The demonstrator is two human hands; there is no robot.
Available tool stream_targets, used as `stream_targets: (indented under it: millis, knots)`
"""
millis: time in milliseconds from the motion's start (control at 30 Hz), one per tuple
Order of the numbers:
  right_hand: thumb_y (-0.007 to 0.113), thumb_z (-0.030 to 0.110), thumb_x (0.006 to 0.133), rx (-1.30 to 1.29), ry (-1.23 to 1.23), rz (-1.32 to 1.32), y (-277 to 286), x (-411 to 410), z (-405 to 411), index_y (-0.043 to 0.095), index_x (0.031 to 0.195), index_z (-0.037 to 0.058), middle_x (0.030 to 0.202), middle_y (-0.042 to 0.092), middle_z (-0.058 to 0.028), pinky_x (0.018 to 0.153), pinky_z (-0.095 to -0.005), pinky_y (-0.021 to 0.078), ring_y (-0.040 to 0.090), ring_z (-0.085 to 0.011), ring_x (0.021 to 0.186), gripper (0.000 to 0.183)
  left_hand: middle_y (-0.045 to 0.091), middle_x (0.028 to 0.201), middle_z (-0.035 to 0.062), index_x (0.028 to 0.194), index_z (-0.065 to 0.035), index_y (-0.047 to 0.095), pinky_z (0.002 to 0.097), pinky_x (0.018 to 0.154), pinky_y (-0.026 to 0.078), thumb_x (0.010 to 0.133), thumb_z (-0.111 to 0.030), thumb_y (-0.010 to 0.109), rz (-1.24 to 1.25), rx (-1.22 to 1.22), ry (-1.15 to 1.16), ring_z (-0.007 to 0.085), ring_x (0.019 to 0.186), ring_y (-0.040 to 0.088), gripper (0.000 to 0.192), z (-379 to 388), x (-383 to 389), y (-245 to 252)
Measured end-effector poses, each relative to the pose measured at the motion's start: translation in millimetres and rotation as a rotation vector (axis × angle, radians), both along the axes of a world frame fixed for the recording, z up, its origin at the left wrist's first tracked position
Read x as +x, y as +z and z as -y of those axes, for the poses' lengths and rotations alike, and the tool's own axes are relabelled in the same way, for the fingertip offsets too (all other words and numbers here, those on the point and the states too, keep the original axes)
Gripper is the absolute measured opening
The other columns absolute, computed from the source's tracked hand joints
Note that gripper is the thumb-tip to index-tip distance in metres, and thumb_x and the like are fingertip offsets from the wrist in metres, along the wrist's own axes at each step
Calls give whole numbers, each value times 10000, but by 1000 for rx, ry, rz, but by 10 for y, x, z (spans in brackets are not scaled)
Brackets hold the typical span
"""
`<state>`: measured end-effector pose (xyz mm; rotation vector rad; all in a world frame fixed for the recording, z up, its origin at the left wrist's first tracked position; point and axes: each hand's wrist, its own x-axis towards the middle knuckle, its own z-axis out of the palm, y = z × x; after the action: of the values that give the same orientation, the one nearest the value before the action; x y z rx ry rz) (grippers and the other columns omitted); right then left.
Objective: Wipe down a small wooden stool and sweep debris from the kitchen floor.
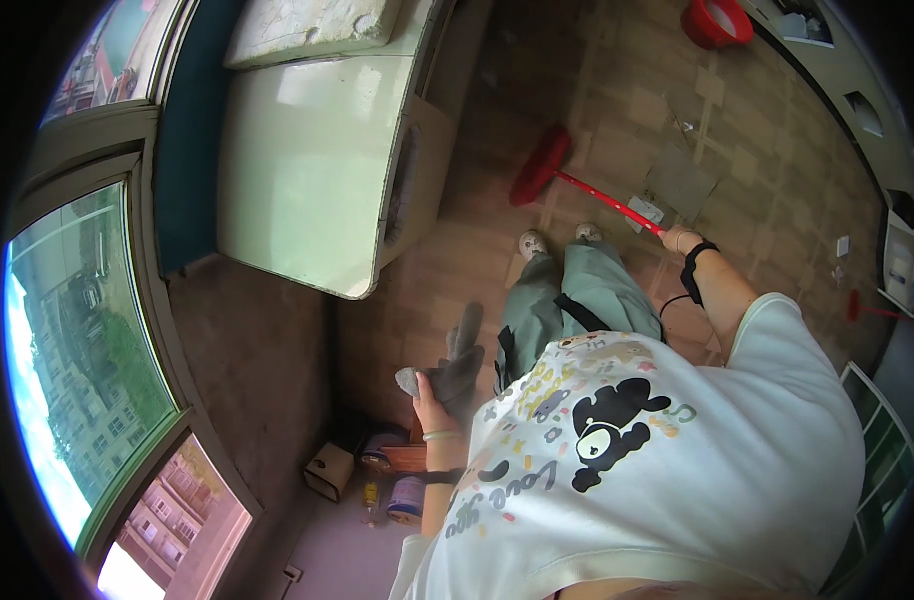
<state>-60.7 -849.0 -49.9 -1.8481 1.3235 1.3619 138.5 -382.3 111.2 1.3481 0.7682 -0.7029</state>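
Note:
My right hand (pixel 680 238) is closed around the upper end of a red broom handle (pixel 607 201) with white dots. The broom's red head (pixel 541 166) rests on the tiled floor in front of my shoes, close to the side of a pale tabletop (pixel 307 172). In my left hand (pixel 431 411), low by my left side, I hold a bunched grey cloth item (pixel 460 367); its exact kind is unclear. Near the right hand, a crumpled white scrap (pixel 644 214) and a flat grey sheet (pixel 682 182) lie on the floor.
A white foam slab (pixel 314 30) sits on the tabletop. Windows (pixel 96 330) line the left wall. A red basin (pixel 716 24) stands far off on the floor. Behind my left arm are a cardboard box (pixel 329 471), a bottle (pixel 370 495) and a round tub (pixel 406 501).

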Motion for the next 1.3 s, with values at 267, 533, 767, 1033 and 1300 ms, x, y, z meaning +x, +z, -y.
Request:
stream_targets:
  millis: [267, 533, 767, 1033, 1300]
  knots:
    - [356, 461, 834, -73, -294, -98, 937, 33, 392, 512, 958, 6, 580, 505, -112, 387, -364, 378, 479, -227, 429, 496, 517, 1013, 134, 1015, -48, 450, 420, 753, 471, 795, -394, 510, 26, -58, 34, 287, 891, 543, 414, 388, 256, -124]
    - [360, 411, 834, 20, -74, 142, 327, 2178, 1037, 551, 1020, 34, 1017, 542, -203, 807, -385, 415, 532, -301, 949, 462, 533, 978, 126, 1005, -29, 462, 418, 750, 465, 807, -392, 496, 7, 52, 125, 275, 869, 552, 415, 715, 174, 110]
    - [404, 438, 812, 22, 146, 165, -97, 2519, 1927, 546, 1033, 80, 810, 603, -131, 624, -354, 447, 588, -253, 687, 444, 519, 955, 135, 990, 3, 454, 378, 723, 483, 840, -341, 456, 11, 227, 92, 241, 852, 547, 376, 1582, 9, 397]
    - [407, 482, 800, -48, -144, -122, 276, -100, 3033, 536, 1033, 31, 940, 573, -190, 732, -398, 438, 559, -318, 861, 524, 530, 938, 116, 992, 17, 472, 312, 700, 473, 835, -341, 466, 63, 154, 59, 203, 824, 551, 391, 2651, 419, 169]
    - [316, 517, 827, -9, -313, -206, 1120, -142, 3444, 494, 724, -8, 505, 461, -92, 346, -339, 346, 440, -192, 383, 564, 546, 937, 115, 972, -1, 481, 352, 731, 473, 810, -338, 515, 63, 108, -3, 231, 841, 560, 376, 3170, 739, 27]
